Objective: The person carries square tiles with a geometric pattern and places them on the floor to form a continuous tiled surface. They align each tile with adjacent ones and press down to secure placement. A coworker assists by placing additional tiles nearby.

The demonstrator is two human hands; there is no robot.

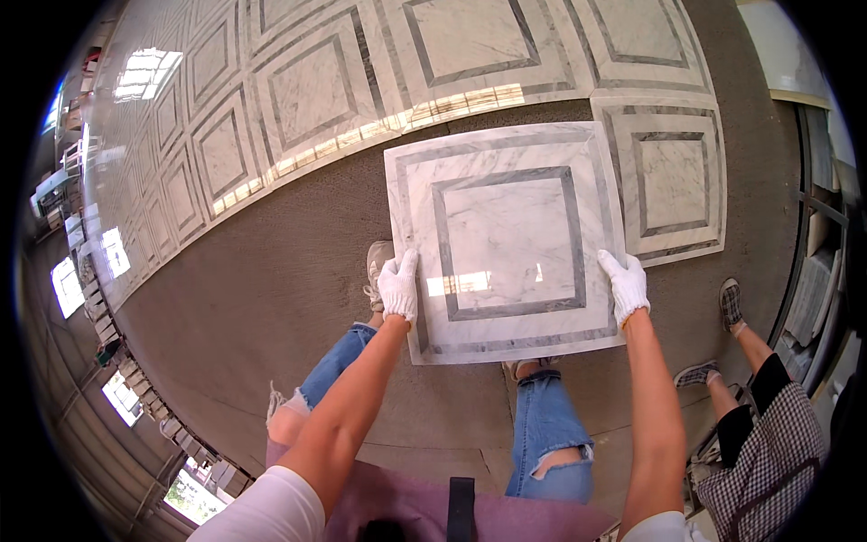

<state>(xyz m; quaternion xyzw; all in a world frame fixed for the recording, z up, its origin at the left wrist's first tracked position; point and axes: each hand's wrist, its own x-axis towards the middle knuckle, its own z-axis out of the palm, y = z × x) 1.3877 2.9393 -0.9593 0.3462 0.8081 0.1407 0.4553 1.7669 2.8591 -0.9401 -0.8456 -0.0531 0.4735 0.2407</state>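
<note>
Marble tile (pixel 510 235), one: on my feed, over the floor (pixel 244 307) beside the laid tiles (pixel 312 90). My left hand (pixel 397 287) and right hand (pixel 627 285), gloved: pinching opposite side edges, thumbs on top, presumably sharing its weight; lower fingers hidden, spread I cannot tell.

Brown-grey floor (pixel 244 298) sweeping right across the frame; polished white-and-grey tiles (pixel 307 95) spread over it from upper left to upper right; one single tile (pixel 674 185) juts down at the right, meeting the row above; beige shoe (pixel 377 264) planted left of centre, a co-worker's checked shoes (pixel 697 373) at lower right.
</note>
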